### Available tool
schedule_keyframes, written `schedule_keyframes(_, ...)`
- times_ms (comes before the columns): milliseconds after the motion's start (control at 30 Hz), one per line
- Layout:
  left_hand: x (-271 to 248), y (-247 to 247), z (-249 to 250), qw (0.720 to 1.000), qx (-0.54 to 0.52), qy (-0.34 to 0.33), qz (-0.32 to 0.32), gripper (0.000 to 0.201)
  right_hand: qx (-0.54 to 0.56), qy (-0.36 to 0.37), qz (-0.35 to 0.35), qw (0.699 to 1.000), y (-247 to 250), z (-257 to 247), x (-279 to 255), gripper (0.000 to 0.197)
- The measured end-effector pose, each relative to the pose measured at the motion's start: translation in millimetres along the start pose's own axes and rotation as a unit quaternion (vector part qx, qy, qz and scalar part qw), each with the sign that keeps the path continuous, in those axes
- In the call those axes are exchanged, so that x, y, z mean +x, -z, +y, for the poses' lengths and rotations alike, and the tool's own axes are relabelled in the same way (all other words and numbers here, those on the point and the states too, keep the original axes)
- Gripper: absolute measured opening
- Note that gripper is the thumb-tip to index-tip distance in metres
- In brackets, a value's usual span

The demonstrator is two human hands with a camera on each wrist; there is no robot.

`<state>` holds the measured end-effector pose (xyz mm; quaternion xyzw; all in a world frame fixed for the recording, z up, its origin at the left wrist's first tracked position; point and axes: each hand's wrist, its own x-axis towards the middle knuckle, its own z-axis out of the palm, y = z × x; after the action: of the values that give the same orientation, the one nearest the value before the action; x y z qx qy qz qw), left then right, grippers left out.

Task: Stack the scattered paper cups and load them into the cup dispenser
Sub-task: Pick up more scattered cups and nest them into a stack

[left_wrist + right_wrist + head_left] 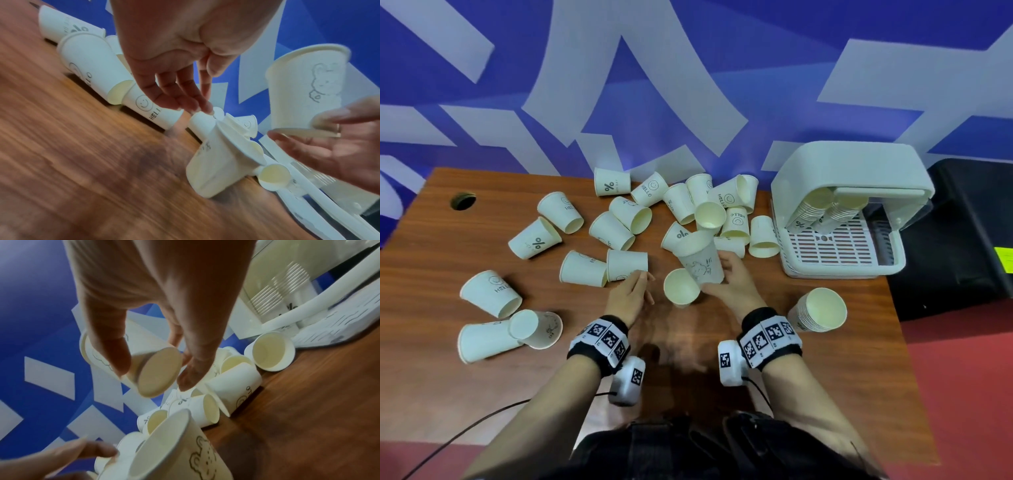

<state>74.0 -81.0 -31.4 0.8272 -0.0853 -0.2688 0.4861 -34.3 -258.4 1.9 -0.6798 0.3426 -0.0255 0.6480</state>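
Note:
Many white paper cups (613,231) lie scattered on the wooden table (448,260). My right hand (714,270) grips one cup with a bear drawing (700,260) near its base, lifted off the table and tilted; in the right wrist view the thumb and fingers pinch its bottom (156,371). Just below it a second bear cup (681,286) stands mouth up. My left hand (642,277) hovers with straight fingers beside a lying cup (626,263) and holds nothing. The white cup dispenser (852,171) stands at the back right with stacked cups (825,205) inside.
A nested stack of cups (818,310) lies near the table's right edge, below the dispenser's slotted tray (828,246). A round cable hole (462,200) is at the far left. A black box (969,233) sits right of the table. A blue and white wall rises behind.

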Motion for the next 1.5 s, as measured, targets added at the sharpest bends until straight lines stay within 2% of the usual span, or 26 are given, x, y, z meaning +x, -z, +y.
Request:
schedule_keyframes(133,10.9,18.0,-6.4,0.998,-0.025,0.016,0.062,0.028,-0.007,0.018,-0.041,0.999,-13.6,4.7,4.4,0.067)
schedule_keyframes(333,25.9,40.9,-22.1,0.978,-0.097,0.083,0.165,0.03,-0.138,0.019,-0.054,0.989,-29.9,19.1,13.7,0.074)
schedule_keyframes(400,30.2,43.9,-25.7,0.975,-0.105,0.105,0.165,0.034,-0.155,0.008,-0.07,0.985,-30.0,23.4,14.7,0.075)
schedule_keyframes(500,34.6,43.5,-25.7,0.973,-0.117,0.13,0.148,0.031,-0.111,0.001,-0.099,0.989,-24.7,19.5,12.7,0.076)
schedule_keyframes(567,36.4,40.8,-22.6,0.971,-0.135,0.143,0.136,0.03,-0.069,-0.004,-0.09,0.994,-18.3,13.1,14.3,0.074)
schedule_keyframes(633,38.1,37.9,-19.4,0.969,-0.149,0.153,0.127,0.031,-0.065,-0.002,-0.051,0.997,-12.3,6.8,21.0,0.068)
schedule_keyframes(733,41.9,33.5,-16.5,0.967,-0.163,0.155,0.123,0.039,-0.162,0.034,0.021,0.986,-7.8,4.4,33.9,0.058)
schedule_keyframes(867,44.6,33.3,-14.6,0.965,-0.179,0.155,0.11,0.039,-0.345,0.029,0.032,0.937,-9.1,4.2,45.1,0.05)
schedule_keyframes(1033,42.4,38.6,-8.2,0.977,-0.156,0.1,0.109,0.033,-0.459,-0.019,-0.026,0.888,-14.6,3.4,53.4,0.055)
schedule_keyframes(1133,39.9,44.1,-5.9,0.987,-0.113,0.042,0.109,0.031,-0.482,-0.026,-0.031,0.875,-15.5,6.3,53.3,0.058)
schedule_keyframes(1200,35.5,46.8,0.1,0.987,-0.127,0.013,0.099,0.031,-0.486,-0.016,-0.021,0.873,-15.2,8.6,51.6,0.057)
schedule_keyframes(1300,26.6,47.9,15.4,0.983,-0.158,-0.03,0.086,0.03,-0.47,-0.001,0.014,0.883,-11.8,10.7,49.0,0.055)
schedule_keyframes(1433,9.0,45.6,40.0,0.975,-0.194,-0.092,0.06,0.033,-0.378,0.016,0.08,0.922,-2.1,10.1,43.0,0.054)
schedule_keyframes(1500,-0.3,42.1,49.4,0.972,-0.201,-0.115,0.027,0.034,-0.331,0.042,0.121,0.935,2.4,7.9,38.1,0.051)
